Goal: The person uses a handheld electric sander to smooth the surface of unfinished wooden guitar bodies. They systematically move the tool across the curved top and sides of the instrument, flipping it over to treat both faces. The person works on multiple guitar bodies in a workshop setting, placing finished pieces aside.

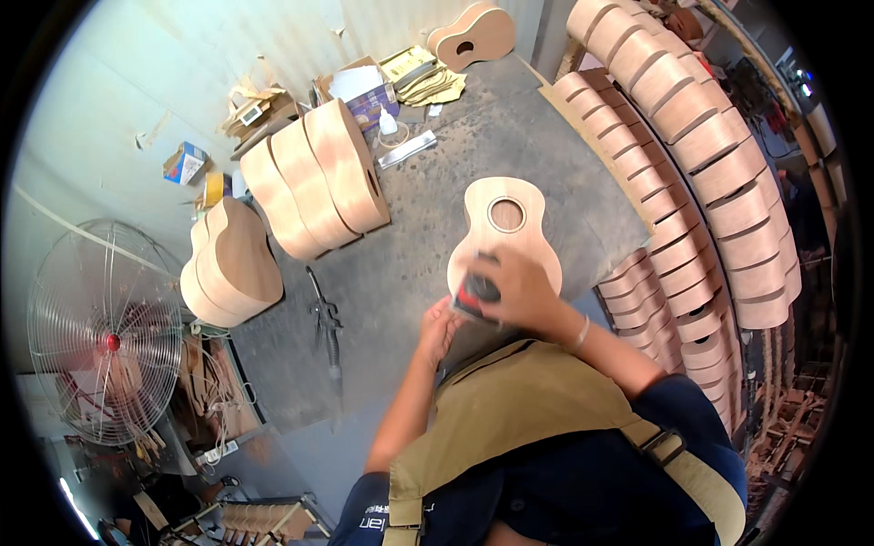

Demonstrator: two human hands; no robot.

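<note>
A pale wooden ukulele body point(504, 190) with a round sound hole lies near the middle of the bench, its wide end toward me. My right hand point(521, 289), slightly blurred, is closed over a black-and-red hand sander point(473, 296) at the lower left part of the body. Beside the sander, my left hand point(440, 329) pinches the body's lower left edge. The sander and my hands hide much of that wide end.
A black air blow gun point(325, 318) and several bodies point(314, 177) occupy the bench's left side. Yellow sandpaper point(432, 84), a small white bottle point(388, 122) and another body point(473, 38) sit farther back. Racked bodies point(674, 218) line the right; a fan point(111, 341) stands left.
</note>
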